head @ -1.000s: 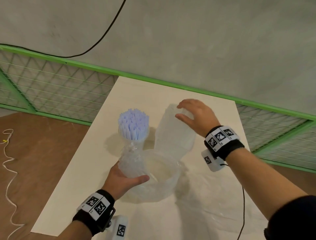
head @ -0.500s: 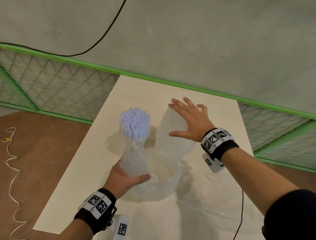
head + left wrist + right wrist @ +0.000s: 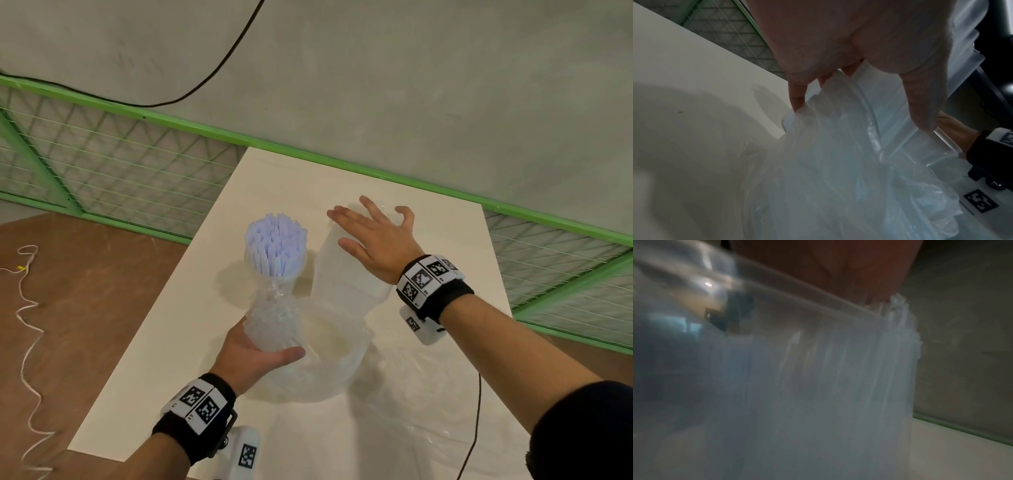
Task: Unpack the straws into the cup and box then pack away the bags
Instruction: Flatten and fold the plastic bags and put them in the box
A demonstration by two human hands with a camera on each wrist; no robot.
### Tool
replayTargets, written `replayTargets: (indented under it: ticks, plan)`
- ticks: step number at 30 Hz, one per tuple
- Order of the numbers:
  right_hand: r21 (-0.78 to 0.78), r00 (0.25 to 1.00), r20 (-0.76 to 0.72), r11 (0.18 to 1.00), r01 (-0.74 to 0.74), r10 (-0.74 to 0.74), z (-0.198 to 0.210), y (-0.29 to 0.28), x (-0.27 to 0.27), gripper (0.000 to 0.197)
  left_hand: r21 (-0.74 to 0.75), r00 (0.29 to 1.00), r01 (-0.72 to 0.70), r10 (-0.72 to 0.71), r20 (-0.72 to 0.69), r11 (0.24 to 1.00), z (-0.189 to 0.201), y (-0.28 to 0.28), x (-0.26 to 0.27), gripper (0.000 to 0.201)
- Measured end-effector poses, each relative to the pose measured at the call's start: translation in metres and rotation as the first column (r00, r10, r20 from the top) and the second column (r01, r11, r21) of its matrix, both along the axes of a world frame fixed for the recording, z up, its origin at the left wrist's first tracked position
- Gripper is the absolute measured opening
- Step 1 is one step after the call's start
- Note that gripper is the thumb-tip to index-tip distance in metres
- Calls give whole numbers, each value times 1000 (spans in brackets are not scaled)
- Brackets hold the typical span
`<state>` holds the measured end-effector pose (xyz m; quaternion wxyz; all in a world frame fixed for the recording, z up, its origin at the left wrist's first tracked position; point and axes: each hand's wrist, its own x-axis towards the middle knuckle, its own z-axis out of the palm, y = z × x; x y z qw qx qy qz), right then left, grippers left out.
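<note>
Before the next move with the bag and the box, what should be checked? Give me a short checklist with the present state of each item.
1. Left hand grips the crumpled bag: ok.
2. Straws stand upright in the cup: ok.
3. Right hand lies flat on the box, fingers spread: ok.
4. Box holds straws: cannot tell, the right wrist view is blurred.
5. Bag is fully empty: cannot tell.
6. Large clear bag is open to receive it: ok.
</note>
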<state>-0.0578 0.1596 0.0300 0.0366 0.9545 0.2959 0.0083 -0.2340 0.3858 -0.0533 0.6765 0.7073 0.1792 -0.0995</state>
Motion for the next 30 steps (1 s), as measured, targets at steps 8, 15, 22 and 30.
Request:
replayTargets:
  ticks: [8, 15, 22, 30]
  plan:
    - [529, 953, 75, 798, -289, 295, 45, 24, -71, 58, 0, 1000, 1, -1, 25, 1000, -2, 1, 2, 67]
    - [616, 846, -436, 787, 33, 307, 0, 48, -129, 96, -47, 994, 15, -9, 107, 999, 3, -6, 4, 80]
    - [764, 900, -368, 628, 149, 234, -25, 50, -127, 68, -37, 991, 26, -21, 135, 999, 5, -6, 3, 73]
    - [869, 973, -202, 478, 125, 113, -40, 64, -139, 35, -47, 989, 36, -28, 148, 998, 10, -8, 1, 69]
